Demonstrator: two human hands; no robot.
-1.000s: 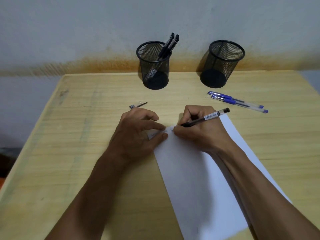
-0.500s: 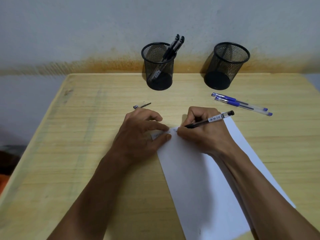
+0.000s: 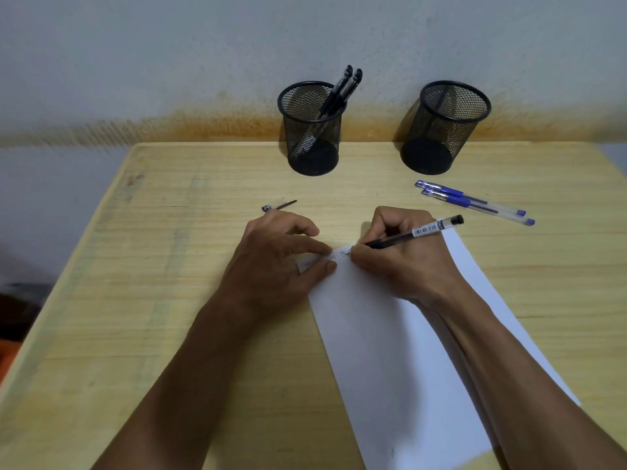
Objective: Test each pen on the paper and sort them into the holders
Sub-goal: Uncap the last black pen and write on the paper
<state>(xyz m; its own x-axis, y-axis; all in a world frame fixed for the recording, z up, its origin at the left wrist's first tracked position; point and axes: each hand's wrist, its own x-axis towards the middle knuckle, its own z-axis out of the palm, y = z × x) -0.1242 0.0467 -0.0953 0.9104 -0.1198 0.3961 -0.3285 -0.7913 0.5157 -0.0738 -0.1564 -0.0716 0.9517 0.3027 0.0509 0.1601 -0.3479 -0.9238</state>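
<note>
My right hand (image 3: 400,262) grips a black pen (image 3: 415,233) with its tip on the top edge of a white paper sheet (image 3: 390,361), where small ink marks show. Resting flat, my left hand (image 3: 274,259) presses the sheet's top left corner with spread fingers. Just beyond its fingers lies a pen cap (image 3: 278,204). Two blue pens (image 3: 475,201) lie side by side to the right of the paper. At the table's back, the left mesh holder (image 3: 314,130) has two black pens in it. The right mesh holder (image 3: 444,128) looks empty.
The wooden table (image 3: 152,300) backs onto a stained wall. Its left edge runs diagonally past my left arm, with dark floor beyond it.
The view has shifted slightly, so the holders and pens appear a little further right. My right hand keeps the pen tip on the paper, and the ink marks have grown a little.
</note>
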